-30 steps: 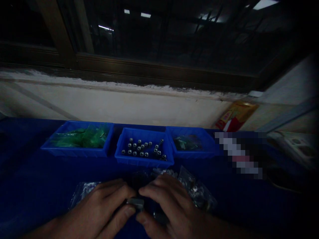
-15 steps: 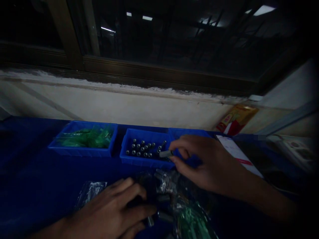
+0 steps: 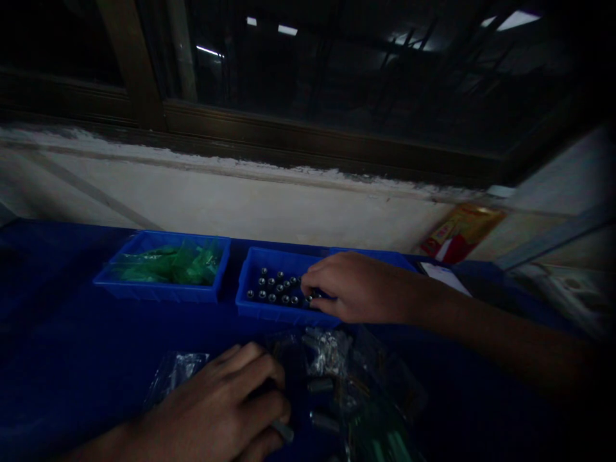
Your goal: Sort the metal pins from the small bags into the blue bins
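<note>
My right hand [image 3: 353, 287] reaches into the middle blue bin [image 3: 250, 307], fingers curled down among several upright small metal cylinders [image 3: 276, 290]; what its fingertips hold is hidden. My left hand [image 3: 226, 404] lies near the front edge on clear plastic bags [image 3: 327, 350] of metal parts, fingers curled, with a small metal cylinder [image 3: 283, 431] at its fingertips. Loose cylinders [image 3: 321, 385] lie on the blue cloth beside that hand.
A left blue bin [image 3: 144, 290] holds green plastic bags. A third blue bin [image 3: 385, 256] is mostly hidden behind my right arm. A white paper [image 3: 445, 277] and a red-yellow packet [image 3: 457, 228] sit at right. A wall and dark window rise behind.
My hands were together over a metal piece; the right hand then carried a cylinder to the middle bin and now dips among the cylinders. My left hand stayed on the bags.
</note>
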Action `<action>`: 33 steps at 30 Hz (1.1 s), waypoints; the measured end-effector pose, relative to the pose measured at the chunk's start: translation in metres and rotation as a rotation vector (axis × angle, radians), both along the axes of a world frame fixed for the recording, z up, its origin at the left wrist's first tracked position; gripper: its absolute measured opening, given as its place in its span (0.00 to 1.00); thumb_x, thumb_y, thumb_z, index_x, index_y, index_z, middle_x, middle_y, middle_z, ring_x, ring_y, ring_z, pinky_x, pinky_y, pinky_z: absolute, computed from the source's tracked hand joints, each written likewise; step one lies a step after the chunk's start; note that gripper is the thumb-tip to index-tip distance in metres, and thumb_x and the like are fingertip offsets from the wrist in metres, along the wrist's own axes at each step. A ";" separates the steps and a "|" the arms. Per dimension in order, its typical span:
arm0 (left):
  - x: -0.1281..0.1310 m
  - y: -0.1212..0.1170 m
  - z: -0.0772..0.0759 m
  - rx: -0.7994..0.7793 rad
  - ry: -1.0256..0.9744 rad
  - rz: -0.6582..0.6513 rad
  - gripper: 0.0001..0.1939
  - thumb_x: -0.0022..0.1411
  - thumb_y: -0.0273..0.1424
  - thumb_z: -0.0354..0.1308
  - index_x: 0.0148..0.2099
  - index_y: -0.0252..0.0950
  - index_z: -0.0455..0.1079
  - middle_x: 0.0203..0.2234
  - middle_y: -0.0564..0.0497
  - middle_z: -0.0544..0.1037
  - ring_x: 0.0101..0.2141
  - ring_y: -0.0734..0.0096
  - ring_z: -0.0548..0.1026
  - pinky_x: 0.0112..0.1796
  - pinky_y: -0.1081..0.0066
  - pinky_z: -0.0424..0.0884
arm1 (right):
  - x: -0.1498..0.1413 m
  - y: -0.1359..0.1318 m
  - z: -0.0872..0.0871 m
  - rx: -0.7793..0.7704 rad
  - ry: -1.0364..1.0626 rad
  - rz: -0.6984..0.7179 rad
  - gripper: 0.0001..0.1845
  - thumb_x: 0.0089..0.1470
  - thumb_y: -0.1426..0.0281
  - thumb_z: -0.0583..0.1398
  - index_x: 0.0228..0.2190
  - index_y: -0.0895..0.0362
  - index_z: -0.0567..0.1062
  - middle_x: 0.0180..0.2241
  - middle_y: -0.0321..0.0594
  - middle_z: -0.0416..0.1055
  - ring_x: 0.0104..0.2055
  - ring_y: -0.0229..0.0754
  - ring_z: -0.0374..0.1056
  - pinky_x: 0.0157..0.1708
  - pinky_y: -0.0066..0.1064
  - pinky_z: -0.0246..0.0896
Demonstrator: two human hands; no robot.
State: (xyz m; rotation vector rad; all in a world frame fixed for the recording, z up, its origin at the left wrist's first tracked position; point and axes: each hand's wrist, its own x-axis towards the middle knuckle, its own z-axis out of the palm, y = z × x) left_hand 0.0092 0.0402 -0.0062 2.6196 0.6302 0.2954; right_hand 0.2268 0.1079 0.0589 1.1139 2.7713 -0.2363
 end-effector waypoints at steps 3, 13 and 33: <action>0.000 -0.001 0.000 0.020 -0.009 0.007 0.05 0.58 0.27 0.53 0.38 0.37 0.69 0.37 0.50 0.71 0.38 0.66 0.68 0.39 0.68 0.67 | -0.003 0.004 -0.001 -0.014 -0.048 0.014 0.06 0.47 0.75 0.55 0.28 0.56 0.72 0.27 0.39 0.70 0.32 0.40 0.64 0.31 0.31 0.53; -0.003 -0.002 -0.005 0.052 -0.073 0.019 0.04 0.59 0.28 0.53 0.36 0.36 0.69 0.34 0.51 0.72 0.37 0.68 0.68 0.38 0.70 0.67 | 0.004 0.002 0.011 0.039 0.052 0.056 0.10 0.50 0.72 0.56 0.37 0.57 0.71 0.35 0.40 0.71 0.38 0.40 0.65 0.37 0.32 0.57; -0.005 -0.001 -0.002 -0.166 -0.350 0.166 0.10 0.54 0.21 0.54 0.39 0.37 0.61 0.30 0.54 0.71 0.31 0.76 0.70 0.31 0.80 0.67 | -0.032 -0.101 -0.066 0.262 0.719 -0.202 0.09 0.55 0.72 0.51 0.30 0.59 0.70 0.24 0.38 0.68 0.28 0.36 0.64 0.30 0.30 0.62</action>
